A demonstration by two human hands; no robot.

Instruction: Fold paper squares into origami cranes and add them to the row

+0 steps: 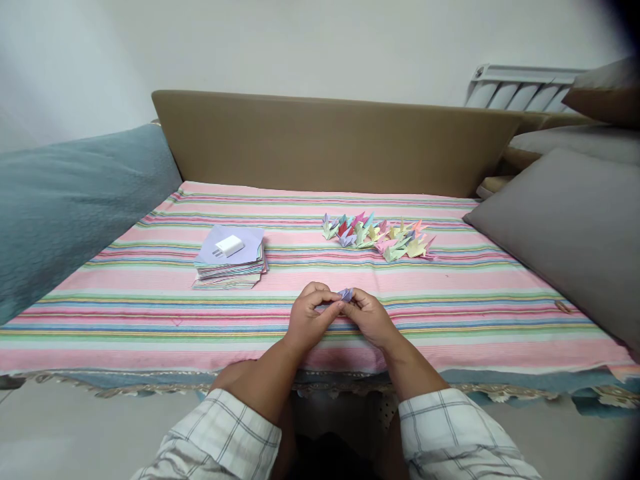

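Between my two hands is a small folded piece of purple origami paper [345, 294], partly covered by my fingers. My left hand [312, 316] pinches its left side with thumb and fingers, while my right hand [371, 317] grips it from the right. Both thumbs come together at its lower edge. Beyond my hands, to the right, several folded paper cranes [395, 251] in many colours sit in a cluster. To the left is a thick stack of square paper [230, 275] with a purple sheet on top. A white charger plug [229, 246] lies on that sheet.
A striped cloth [150, 288] covers the seat. Its brown back panel [330, 143] rises behind, with a blue-green armrest [80, 200] on the left. Grey cushions [575, 227] lean on the right. Near them lies a small brown object [563, 306].
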